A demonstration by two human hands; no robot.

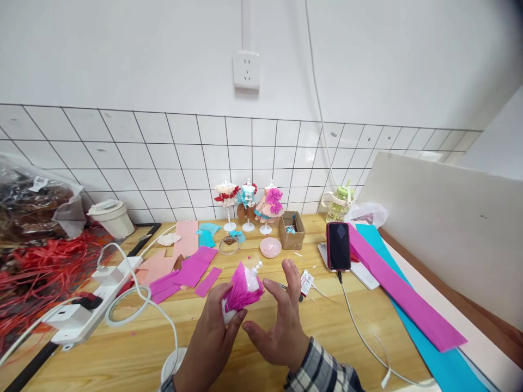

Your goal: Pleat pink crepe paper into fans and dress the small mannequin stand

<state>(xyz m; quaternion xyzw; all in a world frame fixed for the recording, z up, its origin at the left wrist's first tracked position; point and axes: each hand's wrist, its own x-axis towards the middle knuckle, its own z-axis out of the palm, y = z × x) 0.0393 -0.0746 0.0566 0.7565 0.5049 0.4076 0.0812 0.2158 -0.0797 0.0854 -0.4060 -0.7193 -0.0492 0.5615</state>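
Mannequin (252, 281), small and white, with magenta crepe paper (240, 292) gathered round it, is tilted above the wooden table (188, 313), pinched between thumb and fingers of the left hand (213, 333), which is closed round its lower part. Just beside it, the right hand (283, 326) has its thumb and fingers spread wide and grips nothing; whether its forefinger touches the paper cannot be told. Beyond the hands sits a shallow pink dish (270, 256), and near that an open cardboard box (294, 242) with small blue and white scraps (291, 228) in it. Left of the box, three dressed figures (247, 197) stand upright on white bases. Farther right is a see-through jug (336, 210) with a green lid (343, 191). At the far left, a white tub (114, 222) stands lidded, its inside hidden, near a clear plastic bag (70, 211) filled with brown material (35, 212)
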